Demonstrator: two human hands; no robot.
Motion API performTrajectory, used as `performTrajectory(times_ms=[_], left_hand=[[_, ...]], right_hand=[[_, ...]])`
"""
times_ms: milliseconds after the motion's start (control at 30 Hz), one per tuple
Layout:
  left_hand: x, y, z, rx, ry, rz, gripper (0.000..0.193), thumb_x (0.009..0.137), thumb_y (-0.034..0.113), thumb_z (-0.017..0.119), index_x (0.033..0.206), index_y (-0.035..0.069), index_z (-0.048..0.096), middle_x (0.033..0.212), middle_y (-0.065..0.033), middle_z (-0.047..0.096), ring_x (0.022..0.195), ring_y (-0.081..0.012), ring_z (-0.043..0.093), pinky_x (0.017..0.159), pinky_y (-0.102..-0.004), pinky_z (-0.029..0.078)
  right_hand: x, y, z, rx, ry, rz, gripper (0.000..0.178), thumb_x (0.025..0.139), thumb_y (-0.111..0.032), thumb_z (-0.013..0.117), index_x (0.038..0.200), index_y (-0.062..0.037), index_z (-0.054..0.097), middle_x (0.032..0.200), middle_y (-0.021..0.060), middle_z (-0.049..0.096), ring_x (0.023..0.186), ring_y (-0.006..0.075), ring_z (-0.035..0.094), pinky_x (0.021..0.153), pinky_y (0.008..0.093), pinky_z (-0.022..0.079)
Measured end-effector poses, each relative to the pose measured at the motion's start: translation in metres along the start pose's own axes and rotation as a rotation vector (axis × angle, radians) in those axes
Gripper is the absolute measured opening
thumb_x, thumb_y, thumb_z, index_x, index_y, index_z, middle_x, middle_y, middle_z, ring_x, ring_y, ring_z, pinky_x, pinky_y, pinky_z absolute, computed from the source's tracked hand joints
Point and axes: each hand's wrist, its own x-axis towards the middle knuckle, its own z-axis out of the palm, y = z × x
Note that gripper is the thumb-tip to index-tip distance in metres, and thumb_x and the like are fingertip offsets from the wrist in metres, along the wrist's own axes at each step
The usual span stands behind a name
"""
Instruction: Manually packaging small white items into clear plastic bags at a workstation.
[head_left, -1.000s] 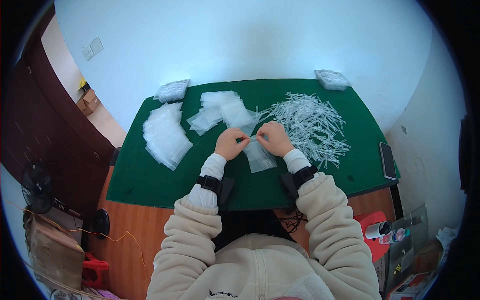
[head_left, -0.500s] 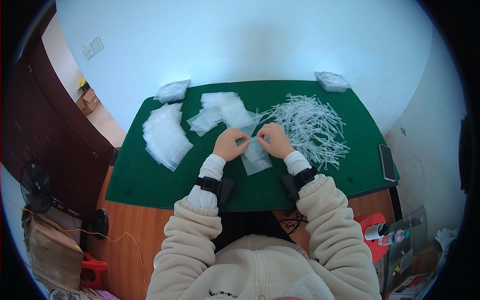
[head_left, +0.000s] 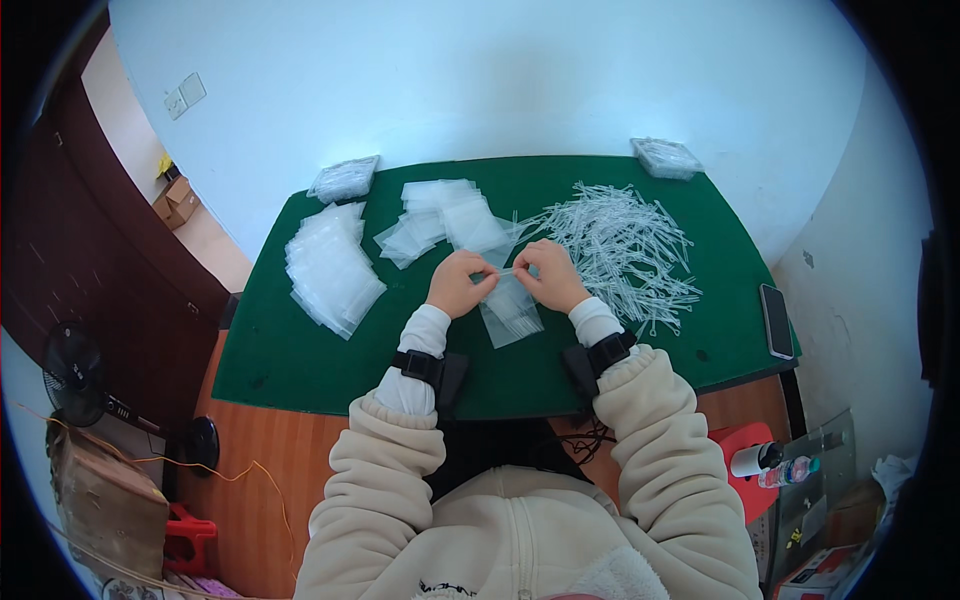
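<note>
Over the middle of the green table, my left hand and my right hand pinch the top edge of a small clear plastic bag between thumbs and fingers. The bag hangs down toward me, and pale thin shapes show faintly inside it. Just beyond my hands lies a loose spread of flat clear bags. Right of my right hand is a big heap of thin clear plastic sticks with looped ends. Farther left, a fanned stack of clear bags lies apart from my left hand.
Two packed clear bundles sit at the far corners, one left and one right. A phone lies by the right edge of the green table. Beside the table, bottles stand on a red stool; a black fan is left.
Both hands keep their pinch on the bag's top edge, with only slight finger movement. The piles on the table look the same.
</note>
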Motion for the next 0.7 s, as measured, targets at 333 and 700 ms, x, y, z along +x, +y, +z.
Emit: performTrajectory(times_ms=[333,700], left_hand=[[-0.001,-0.002,-0.008,-0.031,0.041,-0.086,0.014,0.069,0.019,0.063,0.07,0.005,0.065,0.067,-0.007,0.059,0.07,-0.0241,0.055,0.062,-0.0332,0.044],[-0.001,-0.005,-0.008,-0.078,0.049,-0.12,0.016,0.07,0.02,0.063,0.07,0.004,0.064,0.067,-0.0081,0.059,0.065,-0.0227,0.055,0.059,-0.0314,0.043]], right_hand=[[-0.001,0.007,-0.009,-0.029,0.008,0.095,0.004,0.071,-0.013,0.06,0.07,-0.0105,0.058,0.07,0.0004,0.057,0.078,0.0215,0.053,0.074,0.0355,0.038],[-0.002,0.009,-0.009,0.095,0.116,0.176,0.007,0.072,-0.012,0.059,0.072,-0.0048,0.058,0.072,0.0077,0.057,0.072,0.0266,0.054,0.066,0.0358,0.042]])
